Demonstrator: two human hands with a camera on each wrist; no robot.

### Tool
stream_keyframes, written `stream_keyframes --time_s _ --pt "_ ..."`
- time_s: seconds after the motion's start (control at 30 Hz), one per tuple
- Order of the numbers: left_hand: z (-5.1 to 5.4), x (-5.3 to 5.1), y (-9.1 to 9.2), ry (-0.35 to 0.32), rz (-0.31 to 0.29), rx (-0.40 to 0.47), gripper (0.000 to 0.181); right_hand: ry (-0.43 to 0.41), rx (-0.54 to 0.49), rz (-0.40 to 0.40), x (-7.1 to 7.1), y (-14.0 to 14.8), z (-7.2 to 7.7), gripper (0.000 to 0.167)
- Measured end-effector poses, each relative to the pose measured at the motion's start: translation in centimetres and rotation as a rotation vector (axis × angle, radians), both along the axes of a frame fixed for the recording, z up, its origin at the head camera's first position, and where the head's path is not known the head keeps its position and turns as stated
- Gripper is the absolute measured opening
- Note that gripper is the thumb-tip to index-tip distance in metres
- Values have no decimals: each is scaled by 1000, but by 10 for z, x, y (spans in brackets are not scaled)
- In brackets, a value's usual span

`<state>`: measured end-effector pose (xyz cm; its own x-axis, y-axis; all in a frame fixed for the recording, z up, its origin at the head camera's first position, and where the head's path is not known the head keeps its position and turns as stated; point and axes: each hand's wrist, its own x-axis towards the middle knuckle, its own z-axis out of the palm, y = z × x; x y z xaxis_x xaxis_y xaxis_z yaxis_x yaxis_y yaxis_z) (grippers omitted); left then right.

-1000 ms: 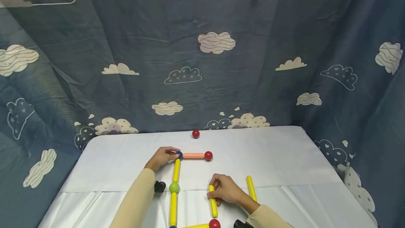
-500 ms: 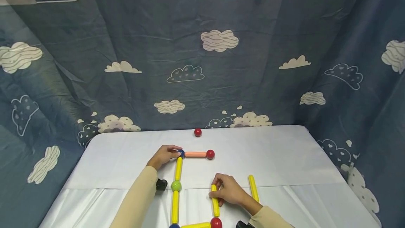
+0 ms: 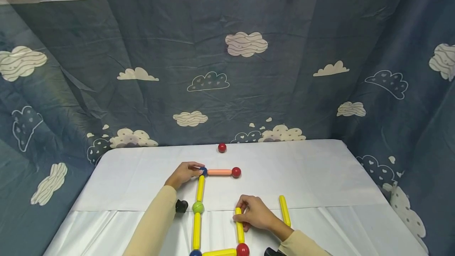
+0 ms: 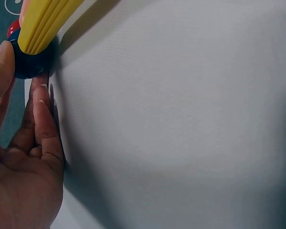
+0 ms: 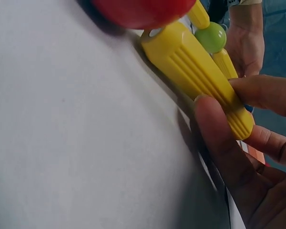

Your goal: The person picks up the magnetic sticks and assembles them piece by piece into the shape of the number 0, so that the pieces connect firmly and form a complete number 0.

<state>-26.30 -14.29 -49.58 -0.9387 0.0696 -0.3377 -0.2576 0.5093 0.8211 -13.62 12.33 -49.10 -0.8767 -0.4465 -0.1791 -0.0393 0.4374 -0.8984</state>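
My left hand (image 3: 184, 174) pinches a blue ball (image 3: 203, 171) at a corner of a frame of rods and balls. A salmon rod (image 3: 219, 172) runs right from it to a red ball (image 3: 236, 172). Yellow rods (image 3: 200, 188) run toward me through a green ball (image 3: 198, 207) to another blue ball (image 3: 195, 253). Between thumb and fingers, my right hand (image 3: 256, 213) holds a yellow rod (image 5: 195, 62). That rod's near end meets the near red ball (image 3: 243, 249), which ends a crosswise yellow rod (image 3: 219, 253) partly cut off below.
A loose yellow rod (image 3: 284, 211) lies right of my right hand, partly behind the wrist. One lone red ball (image 3: 222, 147) sits at the table's back edge. A cloud-patterned curtain (image 3: 160, 50) hangs behind the white table (image 3: 320, 177).
The right hand's yellow rod has gone from just short of the near red ball to touching it. My left hand stays on the blue ball. The head view has shifted slightly.
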Motion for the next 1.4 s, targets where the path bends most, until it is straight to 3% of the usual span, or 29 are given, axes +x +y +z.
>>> stream_keyframes --time_s 0.5,1.07,1.4 --pt "2 1 -1 -7 -10 -2 28 -16 -18 -9 0 -3 -2 20" --pt "0 -1 0 -4 -3 -18 28 42 114 -27 1 -3 1 25" --pt "9 5 0 3 -17 -3 26 99 121 -64 -11 -1 7 28"
